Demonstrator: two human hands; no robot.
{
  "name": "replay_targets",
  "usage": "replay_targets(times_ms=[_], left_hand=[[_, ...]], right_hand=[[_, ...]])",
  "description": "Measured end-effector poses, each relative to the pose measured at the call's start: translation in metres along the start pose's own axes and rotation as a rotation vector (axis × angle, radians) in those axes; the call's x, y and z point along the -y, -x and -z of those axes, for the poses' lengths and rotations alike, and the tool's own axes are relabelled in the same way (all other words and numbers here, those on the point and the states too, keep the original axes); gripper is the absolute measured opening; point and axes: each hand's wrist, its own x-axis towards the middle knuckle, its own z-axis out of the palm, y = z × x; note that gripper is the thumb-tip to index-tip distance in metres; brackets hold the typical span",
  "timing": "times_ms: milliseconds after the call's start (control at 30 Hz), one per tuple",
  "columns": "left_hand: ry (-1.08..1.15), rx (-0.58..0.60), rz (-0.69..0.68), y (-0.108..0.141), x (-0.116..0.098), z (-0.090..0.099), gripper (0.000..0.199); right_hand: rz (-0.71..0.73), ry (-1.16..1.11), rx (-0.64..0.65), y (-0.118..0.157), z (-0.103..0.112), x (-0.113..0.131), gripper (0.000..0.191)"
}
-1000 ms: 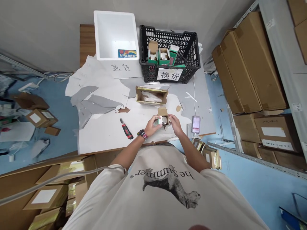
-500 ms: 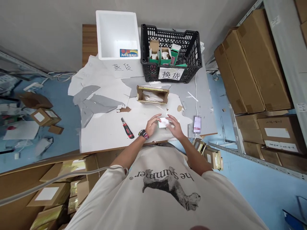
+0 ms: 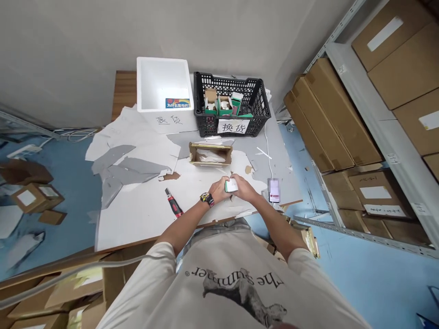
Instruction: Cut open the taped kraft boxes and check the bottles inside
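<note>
A small white box point(image 3: 231, 185) with a green edge is held between both hands near the table's front edge. My left hand point(image 3: 219, 190), with a watch on its wrist, closes on the box's left side. The fingers of my right hand point(image 3: 243, 187) wrap round its right side. Beyond the hands lies an open brown carton point(image 3: 210, 155) with white material inside. A red and black cutter point(image 3: 173, 203) lies on the table to the left of my left hand.
Behind the carton stand a white foam box point(image 3: 163, 84) and a black crate point(image 3: 232, 103) holding small green-and-white boxes. A phone point(image 3: 274, 190) with a cable lies at the right. Torn grey-and-white sheeting point(image 3: 137, 169) covers the table's left. Shelves with cartons point(image 3: 322, 123) stand at the right.
The view has tilted upward, so the table items appear lower. Both hands have closed more tightly round the small box, which is now tilted so that its green edge shows.
</note>
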Motion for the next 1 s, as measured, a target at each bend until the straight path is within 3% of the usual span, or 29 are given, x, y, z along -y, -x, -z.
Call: replay_targets(times_ms=[100, 200, 300, 400, 467, 500, 567, 667, 767, 867, 1000], left_hand=[[-0.051, -0.052, -0.025, 0.015, -0.025, 0.022, 0.065], [-0.049, -0.232, -0.185, -0.008, -0.072, 0.061, 0.073], [0.057, -0.442, -0.438, -0.099, -0.136, 0.116, 0.086], [0.195, -0.575, -0.621, -0.214, -0.186, 0.170, 0.092], [0.248, -0.626, -0.624, -0.263, -0.198, 0.196, 0.085], [0.268, -0.656, -0.601, -0.274, -0.194, 0.204, 0.080], [0.305, -0.734, -0.518, -0.265, -0.172, 0.213, 0.068], [0.305, -0.856, -0.283, -0.205, -0.110, 0.213, 0.053], [0.269, -0.968, -0.018, -0.131, -0.036, 0.209, 0.054], [0.288, -1.046, 0.199, -0.069, 0.029, 0.202, 0.056], [0.418, -1.038, 0.447, -0.016, 0.080, 0.169, 0.056]], right_hand=[[0.133, 0.031, 0.037, 0.000, 0.030, 0.023, 0.075], [0.332, 0.060, -0.041, -0.001, 0.105, 0.052, 0.078], [0.435, 0.198, -0.175, -0.043, 0.218, 0.069, 0.084], [0.434, 0.361, -0.338, -0.136, 0.320, 0.056, 0.081], [0.362, 0.444, -0.429, -0.210, 0.359, 0.030, 0.080], [0.316, 0.474, -0.450, -0.245, 0.368, 0.013, 0.075], [0.225, 0.519, -0.419, -0.305, 0.367, -0.022, 0.062], [0.131, 0.536, -0.310, -0.361, 0.336, -0.068, 0.074], [0.106, 0.496, -0.241, -0.380, 0.303, -0.103, 0.074], [0.061, 0.421, -0.260, -0.382, 0.284, -0.134, 0.065], [0.043, 0.294, -0.296, -0.387, 0.281, -0.156, 0.056]])
